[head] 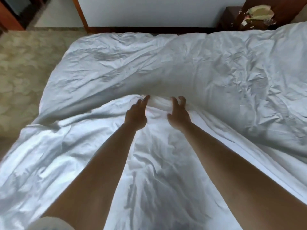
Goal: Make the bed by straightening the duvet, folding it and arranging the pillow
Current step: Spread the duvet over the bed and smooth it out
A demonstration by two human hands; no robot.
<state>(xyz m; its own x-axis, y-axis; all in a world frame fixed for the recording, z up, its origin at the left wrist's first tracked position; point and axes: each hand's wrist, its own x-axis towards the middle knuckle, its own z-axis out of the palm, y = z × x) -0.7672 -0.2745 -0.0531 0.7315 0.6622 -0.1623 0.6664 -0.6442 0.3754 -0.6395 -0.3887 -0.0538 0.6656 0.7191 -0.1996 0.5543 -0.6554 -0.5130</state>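
- A white duvet lies rumpled across the bed, its thick fold running left to right across the far half, its thinner near part spreading creased toward the viewer.
- Both bare arms reach forward to the fold's near edge at the centre.
- The left hand has fingers stretched out, tips touching the bunched cloth; it grips nothing.
- The right hand has fingers spread and bent like a claw at the same bunch; whether it has caught any cloth cannot be told.
- Judged from the creases, straightening is barely begun; tidy folding and the pillow remain.
- No pillow can be made out; it may lie under the duvet.
- The bed's near and right edges are cut off.
- A dark bedside cabinet stands far right, partly hidden.
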